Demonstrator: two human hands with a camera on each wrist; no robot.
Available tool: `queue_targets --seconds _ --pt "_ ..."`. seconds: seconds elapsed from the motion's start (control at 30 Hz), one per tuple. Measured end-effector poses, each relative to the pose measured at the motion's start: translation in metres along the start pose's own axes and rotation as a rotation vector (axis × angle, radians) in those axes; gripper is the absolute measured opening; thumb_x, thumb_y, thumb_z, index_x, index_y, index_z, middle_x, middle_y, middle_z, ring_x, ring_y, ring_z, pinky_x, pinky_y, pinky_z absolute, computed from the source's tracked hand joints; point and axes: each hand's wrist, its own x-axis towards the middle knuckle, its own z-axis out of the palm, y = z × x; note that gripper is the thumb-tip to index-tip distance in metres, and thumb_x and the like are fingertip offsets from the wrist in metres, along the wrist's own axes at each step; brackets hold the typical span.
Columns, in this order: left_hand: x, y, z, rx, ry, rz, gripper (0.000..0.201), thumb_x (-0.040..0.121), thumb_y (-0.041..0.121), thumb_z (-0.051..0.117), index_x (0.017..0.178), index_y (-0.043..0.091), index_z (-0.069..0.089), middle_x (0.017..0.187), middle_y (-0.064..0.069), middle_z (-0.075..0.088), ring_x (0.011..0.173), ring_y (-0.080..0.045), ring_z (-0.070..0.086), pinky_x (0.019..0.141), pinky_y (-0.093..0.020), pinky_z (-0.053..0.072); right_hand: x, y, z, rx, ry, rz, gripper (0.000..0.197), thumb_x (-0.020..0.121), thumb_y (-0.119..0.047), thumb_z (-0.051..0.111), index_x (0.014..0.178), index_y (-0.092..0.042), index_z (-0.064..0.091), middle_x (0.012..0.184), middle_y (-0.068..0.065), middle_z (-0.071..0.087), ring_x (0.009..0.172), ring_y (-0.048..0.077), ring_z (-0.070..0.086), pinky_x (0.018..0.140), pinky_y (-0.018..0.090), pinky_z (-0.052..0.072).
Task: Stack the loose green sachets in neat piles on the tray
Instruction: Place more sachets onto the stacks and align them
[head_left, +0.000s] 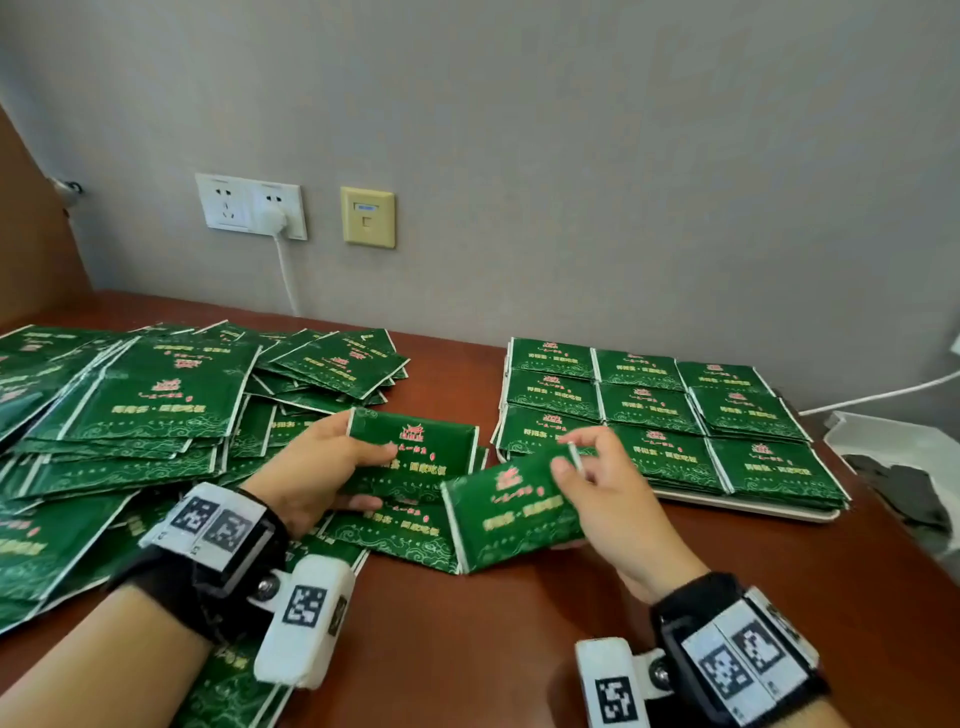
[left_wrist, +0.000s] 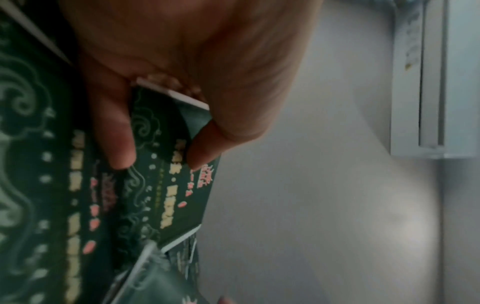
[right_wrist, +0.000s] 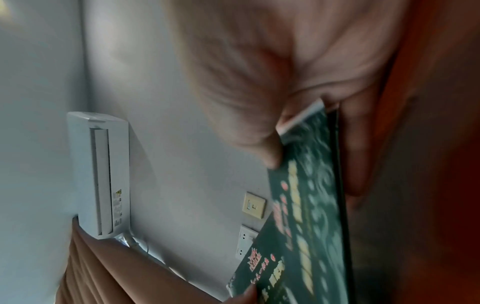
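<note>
A person's left hand (head_left: 317, 462) pinches a green sachet (head_left: 415, 447) by its left edge, thumb on top and fingers beneath, while the right hand (head_left: 605, 499) grips a second sachet (head_left: 511, 512) the same way at its right edge, both held just above the reddish-brown wooden table (head_left: 519, 649) between a sprawling heap of loose sachets (head_left: 156, 405) on the left and the white tray (head_left: 753, 506) on the right, where nine piles (head_left: 654, 410) sit in a three-by-three grid; the slick, thin packets look likely to slide, so a careless drop could leave one askew on its pile or nudge a neighbouring stack out of line, and the near-right piles overhang the tray's rim closely enough that a push could spill them onto the table
</note>
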Motion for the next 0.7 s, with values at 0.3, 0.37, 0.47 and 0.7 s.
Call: queue_targets --seconds 0.3,0.37,0.47,0.7 --pt "-0.007 0.001 0.003 0.024 0.037 0.187 0.019 0.091 -0.002 0.063 0.105 0.01 0.067 0.1 -0.011 0.075 0.086 -0.027 0.071 0.051 -0.025 0.055 -0.003 -0.007 -0.01 -0.205 -0.029 -0.091 0.021 0.087 -0.004 0.073 0.077 -0.022 0.067 0.06 -0.01 0.056 0.056 0.013 0.045 0.063 0.029 0.045" --pt "-0.008 0.005 0.008 -0.067 0.052 0.231 0.017 0.095 0.0 0.058 0.106 0.011 0.065 0.101 -0.013 0.073 0.085 -0.027 0.069 0.05 -0.027 0.055 0.002 -0.017 -0.021 -0.145 0.065 -0.109 0.021 0.089 -0.004 0.072 0.081 -0.024 0.076 0.08 -0.005 0.074 0.073 0.02 0.064 0.077 0.031 0.054" --pt "-0.004 0.018 0.026 -0.128 0.049 0.239 0.015 0.101 0.004 0.048 0.106 0.01 0.061 0.101 -0.014 0.068 0.084 -0.026 0.065 0.052 -0.031 0.056 0.022 -0.026 -0.046 -0.076 0.171 -0.105 0.025 0.092 -0.004 0.069 0.096 -0.027 0.077 0.104 -0.007 0.075 0.103 0.007 0.066 0.09 0.023 0.05" --pt "0.047 0.08 0.087 -0.115 -0.009 0.222 0.021 0.101 -0.002 0.04 0.104 0.007 0.059 0.103 -0.013 0.069 0.091 -0.03 0.069 0.06 -0.038 0.063 0.093 -0.035 -0.104 0.103 0.327 -0.086 0.041 0.082 0.005 0.075 0.103 -0.03 0.074 0.123 -0.013 0.059 0.13 0.016 0.051 0.11 0.047 0.043"
